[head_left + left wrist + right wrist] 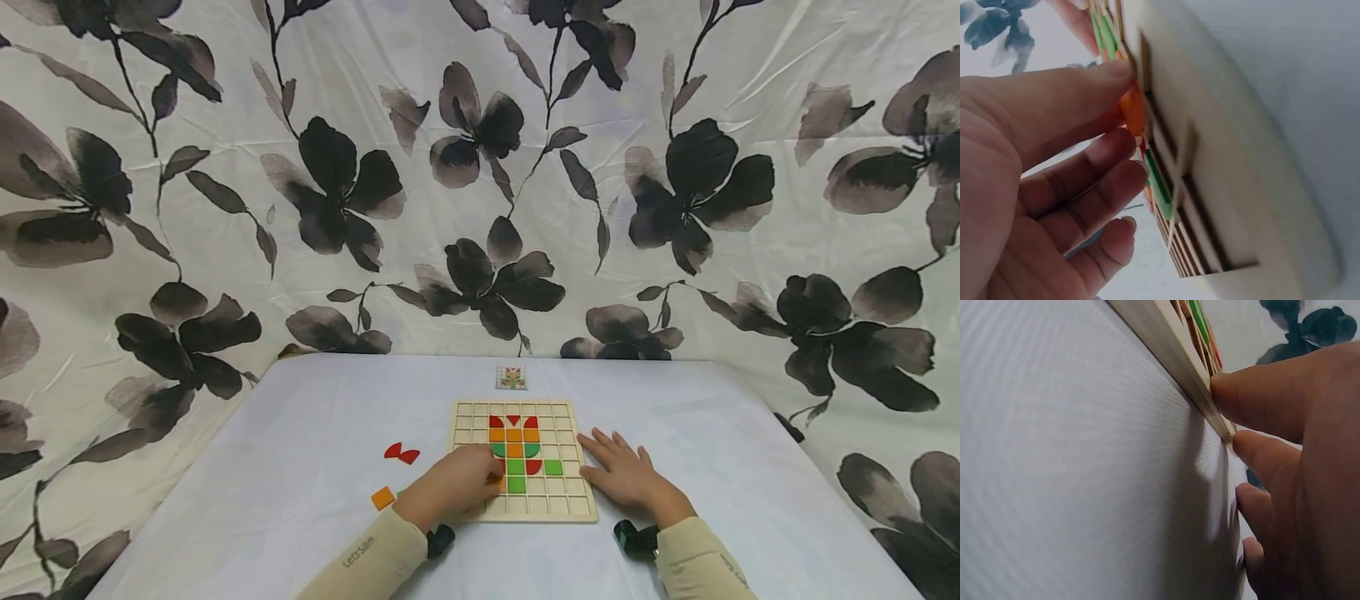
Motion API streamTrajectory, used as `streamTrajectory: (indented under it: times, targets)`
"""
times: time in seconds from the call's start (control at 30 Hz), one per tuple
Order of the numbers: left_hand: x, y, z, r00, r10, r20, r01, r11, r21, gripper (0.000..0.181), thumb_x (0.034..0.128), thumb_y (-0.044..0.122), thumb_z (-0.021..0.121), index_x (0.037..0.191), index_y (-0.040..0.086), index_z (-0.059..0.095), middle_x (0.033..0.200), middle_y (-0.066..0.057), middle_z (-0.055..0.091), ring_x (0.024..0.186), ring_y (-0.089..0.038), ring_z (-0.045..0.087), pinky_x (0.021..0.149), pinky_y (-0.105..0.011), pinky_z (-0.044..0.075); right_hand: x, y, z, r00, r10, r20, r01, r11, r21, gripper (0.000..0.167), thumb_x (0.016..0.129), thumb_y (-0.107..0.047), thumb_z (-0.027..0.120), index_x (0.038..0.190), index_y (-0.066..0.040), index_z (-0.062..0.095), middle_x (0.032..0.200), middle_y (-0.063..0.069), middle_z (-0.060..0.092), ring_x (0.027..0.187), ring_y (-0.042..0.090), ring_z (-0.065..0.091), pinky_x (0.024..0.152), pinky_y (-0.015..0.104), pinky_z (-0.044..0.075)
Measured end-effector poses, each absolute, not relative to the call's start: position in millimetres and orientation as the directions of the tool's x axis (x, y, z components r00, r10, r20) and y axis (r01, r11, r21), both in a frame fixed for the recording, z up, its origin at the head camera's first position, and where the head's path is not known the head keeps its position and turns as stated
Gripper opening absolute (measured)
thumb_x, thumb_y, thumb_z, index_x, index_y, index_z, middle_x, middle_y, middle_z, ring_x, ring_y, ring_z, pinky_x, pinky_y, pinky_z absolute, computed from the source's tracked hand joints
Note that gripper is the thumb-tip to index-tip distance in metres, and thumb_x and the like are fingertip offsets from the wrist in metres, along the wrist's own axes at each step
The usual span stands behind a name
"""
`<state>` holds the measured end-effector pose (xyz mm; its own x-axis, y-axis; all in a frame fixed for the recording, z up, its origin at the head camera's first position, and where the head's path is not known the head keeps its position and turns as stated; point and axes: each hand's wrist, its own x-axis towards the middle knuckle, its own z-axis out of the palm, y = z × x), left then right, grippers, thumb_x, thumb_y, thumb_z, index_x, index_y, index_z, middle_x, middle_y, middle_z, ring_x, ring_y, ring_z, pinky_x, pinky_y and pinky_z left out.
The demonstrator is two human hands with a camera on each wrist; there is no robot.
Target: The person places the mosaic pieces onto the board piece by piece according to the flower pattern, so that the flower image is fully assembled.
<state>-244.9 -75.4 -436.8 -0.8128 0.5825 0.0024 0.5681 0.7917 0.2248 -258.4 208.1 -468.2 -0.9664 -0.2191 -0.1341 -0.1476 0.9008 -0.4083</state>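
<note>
A wooden grid board [558, 506] lies on the table with red, orange and green tiles in its middle squares. Over the board's left side, my left hand [463, 479] pinches an orange tile [1132, 107], which stands at the grid between thumb and fingers. How far the tile sits in its square I cannot tell. A green tile [1159, 187] lies in the grid near the fingertips. My right hand [626, 472] rests at the board's right edge with fingers spread. In the right wrist view its thumb [1254, 400] and index finger touch the board's side [1175, 359].
Left of the board lie two red quarter-round tiles [408, 457] and an orange square tile [382, 498], with a green tile partly hidden by the left hand. A small patterned card [512, 377] lies behind the board. A floral cloth [480, 208] hangs behind the white table [315, 433].
</note>
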Motion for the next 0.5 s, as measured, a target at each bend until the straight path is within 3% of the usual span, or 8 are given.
streamTrajectory:
  times: [0.23, 0.5]
  targets:
    - [-241, -79, -439, -0.785, 0.62, 0.01, 0.608, 0.767, 0.204, 0.01, 0.0905, 0.02, 0.067, 0.091, 0.016, 0.076, 0.079, 0.011, 0.054, 0.074, -0.007, 0.047, 0.075, -0.02, 0.047, -257, 208, -469, -0.968, -0.217, -0.124, -0.149, 0.9, -0.409, 0.058, 0.097, -0.042, 0.049, 0.149, -0.019, 0.039, 0.158, 0.014, 0.028, 0.146, 0.046, 0.016, 0.109, 0.072, 0.005]
    - [-245, -111, -435, -0.86, 0.51, -0.025, 0.474, 0.816, 0.332, 0.016, 0.0919, 0.022, 0.064, 0.103, 0.016, 0.073, 0.101, 0.007, 0.065, 0.099, -0.013, 0.059, 0.095, -0.036, 0.049, -259, 209, -472, -0.969, -0.21, -0.129, -0.141, 0.902, -0.407, 0.058, 0.097, -0.042, 0.049, 0.15, -0.02, 0.037, 0.159, 0.013, 0.027, 0.146, 0.045, 0.015, 0.11, 0.072, 0.004]
